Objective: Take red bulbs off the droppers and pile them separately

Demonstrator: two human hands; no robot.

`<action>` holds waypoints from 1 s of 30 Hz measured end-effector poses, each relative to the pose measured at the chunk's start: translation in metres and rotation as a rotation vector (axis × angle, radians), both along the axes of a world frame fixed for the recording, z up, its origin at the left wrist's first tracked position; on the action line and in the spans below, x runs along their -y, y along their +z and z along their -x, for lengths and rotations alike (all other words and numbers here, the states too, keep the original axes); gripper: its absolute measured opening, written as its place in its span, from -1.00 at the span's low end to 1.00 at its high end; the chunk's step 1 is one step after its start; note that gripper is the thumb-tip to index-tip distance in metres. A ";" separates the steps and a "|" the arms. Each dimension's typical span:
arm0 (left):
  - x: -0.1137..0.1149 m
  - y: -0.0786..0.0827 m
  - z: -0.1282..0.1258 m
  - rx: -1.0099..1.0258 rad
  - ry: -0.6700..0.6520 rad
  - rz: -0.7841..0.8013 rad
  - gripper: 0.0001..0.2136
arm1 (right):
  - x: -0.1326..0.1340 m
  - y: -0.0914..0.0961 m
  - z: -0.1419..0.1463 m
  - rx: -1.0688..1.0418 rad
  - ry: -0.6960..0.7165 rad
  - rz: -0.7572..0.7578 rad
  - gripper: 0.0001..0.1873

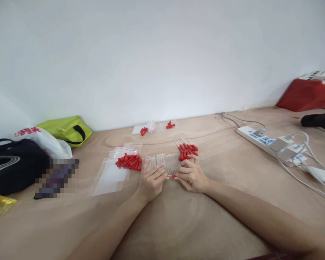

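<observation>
My left hand (153, 180) is closed on a thin clear dropper tube at the near side of a row of similar tubes (161, 162). Its tip points to the right. At that end, the fingers of my right hand (192, 176) pinch a small red rubber bulb (174, 176). Whether the bulb is seated on the tube cannot be made out. Left of the row lies a pile of loose red bulbs (128, 161), partly over clear zip bags (111, 177). Beyond my right hand, several droppers with red bulbs fitted (188, 150) lie with their tubes pointing away.
Two small bags with red bulbs (143, 131) lie near the wall. On the right are a white power strip (256, 139) with chargers and cables, and a red bag (306, 94). A yellow-green bag (67, 130) and a black bag (16, 166) sit on the left.
</observation>
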State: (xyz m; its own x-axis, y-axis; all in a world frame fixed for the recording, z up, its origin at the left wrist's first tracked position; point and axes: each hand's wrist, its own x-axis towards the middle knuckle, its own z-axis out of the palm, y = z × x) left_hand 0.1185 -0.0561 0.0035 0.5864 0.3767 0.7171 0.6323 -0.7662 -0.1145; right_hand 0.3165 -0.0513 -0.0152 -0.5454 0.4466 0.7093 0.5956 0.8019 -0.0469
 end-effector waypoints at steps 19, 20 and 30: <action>-0.023 -0.007 0.032 0.189 0.275 0.000 -0.80 | -0.022 0.004 -0.036 -0.273 -0.381 0.285 -0.70; -0.024 -0.008 0.032 0.196 0.294 0.015 -0.76 | -0.024 0.003 -0.038 -0.292 -0.434 0.319 -0.68; -0.033 -0.012 0.027 0.196 0.279 -0.010 -0.71 | -0.037 0.001 -0.058 -0.483 -0.712 0.643 -0.71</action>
